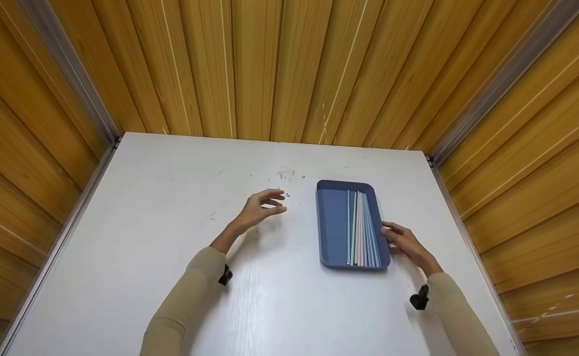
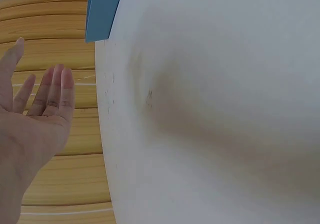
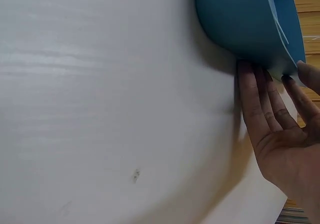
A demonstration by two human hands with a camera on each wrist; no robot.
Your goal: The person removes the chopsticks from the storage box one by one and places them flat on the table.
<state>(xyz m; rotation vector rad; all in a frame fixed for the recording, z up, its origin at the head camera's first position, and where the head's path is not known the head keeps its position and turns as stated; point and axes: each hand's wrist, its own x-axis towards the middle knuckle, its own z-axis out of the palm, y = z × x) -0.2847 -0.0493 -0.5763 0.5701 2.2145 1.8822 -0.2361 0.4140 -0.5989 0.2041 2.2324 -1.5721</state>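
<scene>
1. Blue and smooth-walled, a shallow rectangular tray (image 1: 331,222) with rounded corners lay on a white table (image 1: 146,222) whose surface showed faint grain and dark smudges.
2. Thin, straight sticks (image 1: 360,230) in pale pink, green, white and blue ran lengthwise inside it, bunched toward its right side.
3. Wood-grain panels (image 1: 254,74) rose beyond the table's far edge.
4. My right hand (image 1: 408,242) grasped the tray's right edge, thumb at the rim, fingers against the outer wall.
5. My left hand (image 1: 258,207), holding nothing, hung above the table with thumb and fingers parted; the tray lay to its right, apart from it, between my two hands.
</scene>
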